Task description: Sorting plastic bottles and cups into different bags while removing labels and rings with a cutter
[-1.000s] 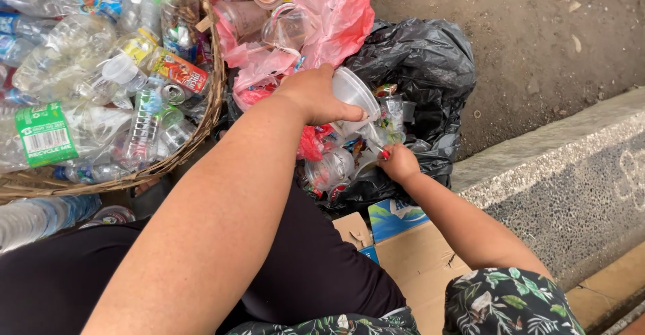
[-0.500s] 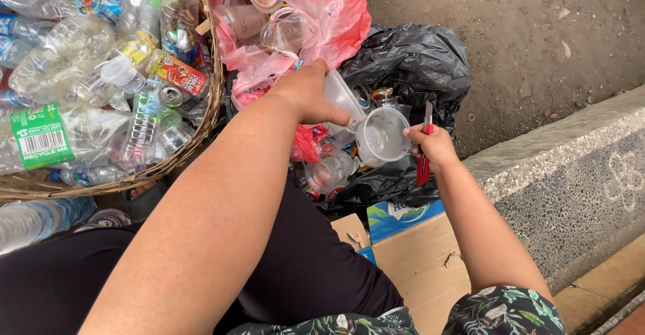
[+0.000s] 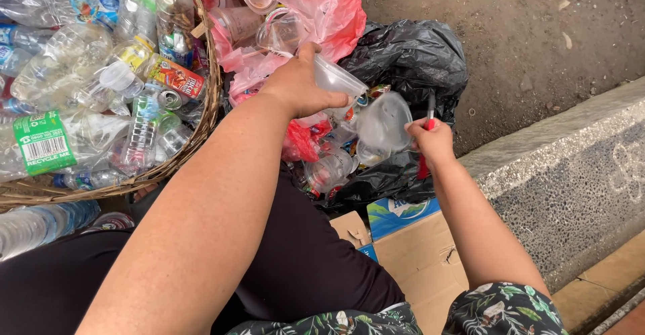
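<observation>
Clear plastic cup (image 3: 338,79), at upper centre of the frame, sits pinched in the left hand (image 3: 299,83) above the black bag (image 3: 410,59), while the right hand (image 3: 433,140) clasps a red-handled cutter (image 3: 426,148) beside another cup (image 3: 384,121), so the blade might slip on slick plastic.

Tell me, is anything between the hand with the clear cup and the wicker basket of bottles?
Nothing visible blocks it. The left hand holds the clear cup just right of the wicker basket, with only the pink bag beside it.

Wicker basket (image 3: 201,140) crowds leftward; bare ground (image 3: 537,32) lies open beyond black bag (image 3: 410,59).
</observation>
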